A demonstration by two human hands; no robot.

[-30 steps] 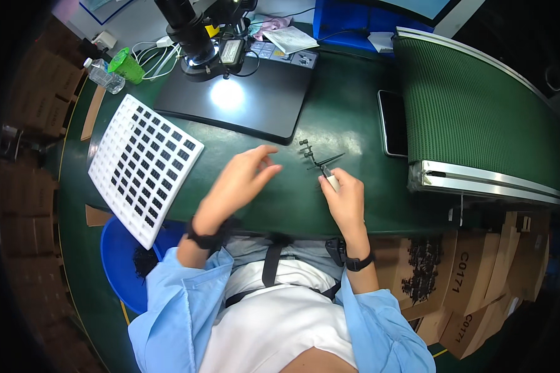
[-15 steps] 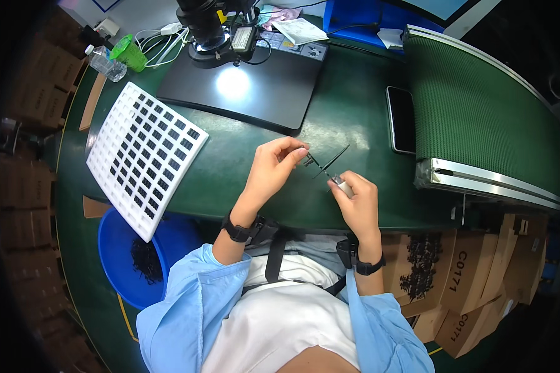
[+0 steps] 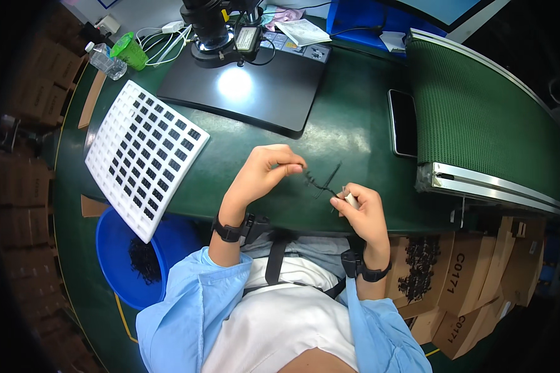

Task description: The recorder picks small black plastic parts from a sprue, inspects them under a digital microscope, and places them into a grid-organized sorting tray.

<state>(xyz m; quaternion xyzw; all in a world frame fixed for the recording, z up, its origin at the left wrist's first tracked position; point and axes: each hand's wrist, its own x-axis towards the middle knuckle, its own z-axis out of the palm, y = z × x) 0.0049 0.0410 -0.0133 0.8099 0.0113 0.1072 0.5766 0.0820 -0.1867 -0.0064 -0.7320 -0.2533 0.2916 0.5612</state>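
Observation:
A thin black branched plastic piece [image 3: 325, 186], like a moulding sprue, hangs between my hands above the front of the green table. Its outline is partly blurred. My left hand [image 3: 267, 171] is closed in a pinch at its upper left end. My right hand [image 3: 364, 208] is closed round its lower right end, with a small whitish object [image 3: 351, 200] also in the fingers; its kind I cannot make out. To the left lies a white tray [image 3: 99, 149] with rows of pockets, many holding small black parts [image 3: 149, 144].
A microscope [image 3: 214, 37] lights a dark flat board [image 3: 274, 87]. A phone [image 3: 404, 123] lies beside a green conveyor belt [image 3: 479, 112]. Below left, a blue bin [image 3: 115, 267] holds black scraps; cartons [image 3: 473, 273] with more black pieces stand lower right. A bottle [image 3: 106, 62] and green cup [image 3: 129, 52] stand far left.
Both hands have moved slightly toward me, the right one also a little to the right. The black branched piece has come down with them and tilted.

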